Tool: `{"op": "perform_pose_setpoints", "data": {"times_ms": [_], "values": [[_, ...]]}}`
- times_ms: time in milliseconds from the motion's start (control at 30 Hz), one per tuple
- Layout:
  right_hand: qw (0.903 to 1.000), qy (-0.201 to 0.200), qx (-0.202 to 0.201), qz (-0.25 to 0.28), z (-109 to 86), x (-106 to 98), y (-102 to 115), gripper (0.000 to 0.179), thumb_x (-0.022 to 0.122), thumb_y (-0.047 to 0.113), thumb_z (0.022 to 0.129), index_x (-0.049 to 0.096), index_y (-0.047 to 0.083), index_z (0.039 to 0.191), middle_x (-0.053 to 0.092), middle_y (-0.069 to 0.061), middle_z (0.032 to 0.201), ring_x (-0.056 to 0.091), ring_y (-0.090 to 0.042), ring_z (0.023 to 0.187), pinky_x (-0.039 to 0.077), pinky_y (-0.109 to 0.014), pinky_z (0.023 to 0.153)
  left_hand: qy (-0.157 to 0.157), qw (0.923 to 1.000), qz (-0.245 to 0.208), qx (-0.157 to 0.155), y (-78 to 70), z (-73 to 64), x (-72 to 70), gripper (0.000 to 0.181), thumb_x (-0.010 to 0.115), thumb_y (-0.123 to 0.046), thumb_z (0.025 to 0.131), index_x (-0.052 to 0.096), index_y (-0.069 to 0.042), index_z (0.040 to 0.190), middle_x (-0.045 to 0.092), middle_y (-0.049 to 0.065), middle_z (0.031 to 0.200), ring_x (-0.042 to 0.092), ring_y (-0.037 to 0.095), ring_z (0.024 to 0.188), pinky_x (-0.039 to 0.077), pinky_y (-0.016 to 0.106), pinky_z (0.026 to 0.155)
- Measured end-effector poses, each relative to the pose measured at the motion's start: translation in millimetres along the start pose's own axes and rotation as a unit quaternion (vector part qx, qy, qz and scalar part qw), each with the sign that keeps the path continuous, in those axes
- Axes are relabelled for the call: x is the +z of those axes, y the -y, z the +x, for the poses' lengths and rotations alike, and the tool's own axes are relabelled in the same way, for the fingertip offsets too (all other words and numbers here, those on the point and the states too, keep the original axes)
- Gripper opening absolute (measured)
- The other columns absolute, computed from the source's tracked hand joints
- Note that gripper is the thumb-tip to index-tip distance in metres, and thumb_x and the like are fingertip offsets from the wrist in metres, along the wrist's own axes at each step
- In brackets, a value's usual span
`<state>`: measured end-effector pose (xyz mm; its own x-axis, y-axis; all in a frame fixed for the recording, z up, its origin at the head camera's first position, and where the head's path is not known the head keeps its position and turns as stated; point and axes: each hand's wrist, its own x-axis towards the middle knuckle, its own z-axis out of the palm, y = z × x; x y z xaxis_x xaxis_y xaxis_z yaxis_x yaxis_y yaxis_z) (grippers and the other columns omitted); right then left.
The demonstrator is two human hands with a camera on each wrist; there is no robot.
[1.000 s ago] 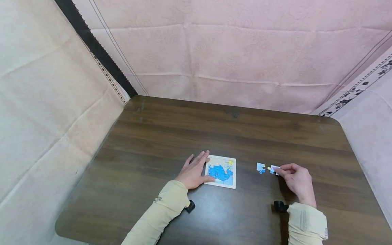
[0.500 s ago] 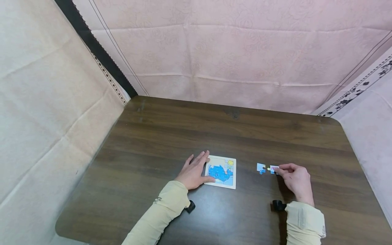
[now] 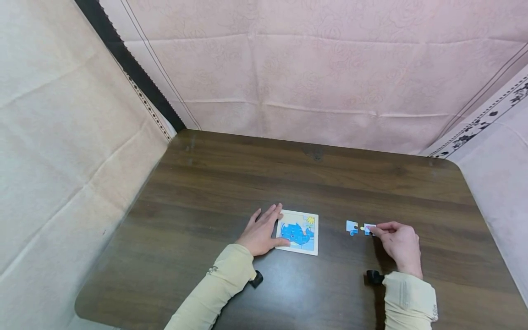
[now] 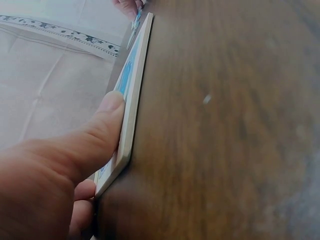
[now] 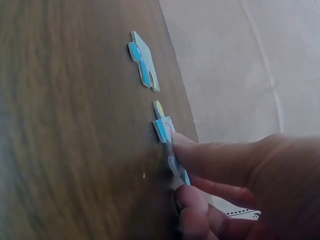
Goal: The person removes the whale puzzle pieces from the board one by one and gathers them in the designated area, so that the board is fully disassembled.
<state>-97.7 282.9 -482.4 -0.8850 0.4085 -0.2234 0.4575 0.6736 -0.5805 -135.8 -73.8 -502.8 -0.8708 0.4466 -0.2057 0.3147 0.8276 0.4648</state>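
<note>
A small square whale jigsaw puzzle in a pale wooden frame (image 3: 316, 234) lies flat on the table. Over its left side spreads my left hand (image 3: 259, 237), fingers extended near the far left corner and thumb on the near rim. In the left wrist view that thumb (image 4: 111, 102) presses on the frame edge. To the right of the puzzle, my right hand (image 3: 401, 245) pinches a loose puzzle piece (image 5: 161, 129) with a yellow knob; the thumb covers part of it. Just left of this piece lies a second puzzle piece (image 3: 351, 226), blue and white, with a narrow gap between them.
The brown wooden table (image 3: 231, 183) stretches well beyond both hands. Pale cloth (image 3: 313, 82) hangs behind and at both sides of it. A black wrist device (image 3: 374, 277) juts from the right cuff, another (image 3: 256, 278) from the left.
My right hand has shifted very slightly left, still pinching the puzzle piece. The left hand and the framed puzzle have stayed put.
</note>
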Motion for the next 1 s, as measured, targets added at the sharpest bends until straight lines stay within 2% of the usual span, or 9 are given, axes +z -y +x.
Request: {"op": "perform_pose_setpoints", "data": {"times_ms": [167,467,1000], "values": [[0.9997,-0.006,0.004,-0.021,-1.8,-1.6,2.9,0.041,0.072,0.045,0.086,0.075,0.007,0.101,0.073,-0.005,0.082,0.057,-0.028,0.083,0.037,-0.036,0.061,-0.001,1.0,-0.001,0.002,-0.3,0.2,0.8,0.1,0.068,-0.059,0.082,0.019,-0.014,0.156,0.022,-0.002,0.16,0.009,0.014,0.148,0.004,0.046,0.119],[0.9994,0.016,0.025,-0.017,-2.4,-2.3,5.4,0.039,0.07,0.038,0.09,0.072,0.002,0.105,0.07,-0.012,0.088,0.054,-0.03,0.083,0.036,-0.037,0.063,-0.007,0.9999,0.005,0.007,-0.8,-0.2,0.2,0.097,0.067,-0.059,0.082,0.023,-0.013,0.155,0.021,-0.001,0.161,0.01,0.015,0.148,0.005,0.047,0.119],[0.999,0.021,0.034,-0.018,1.0,-0.2,3.5,0.037,0.07,0.038,0.089,0.072,0.003,0.103,0.069,-0.008,0.084,0.054,-0.029,0.083,0.036,-0.038,0.064,0.002,1.0,0.006,0.001,-3.0,-1.0,-2.3,0.096,0.066,-0.06,0.082,0.024,-0.013,0.155,0.02,-0.001,0.161,0.009,0.014,0.148,0.004,0.046,0.119]]}}
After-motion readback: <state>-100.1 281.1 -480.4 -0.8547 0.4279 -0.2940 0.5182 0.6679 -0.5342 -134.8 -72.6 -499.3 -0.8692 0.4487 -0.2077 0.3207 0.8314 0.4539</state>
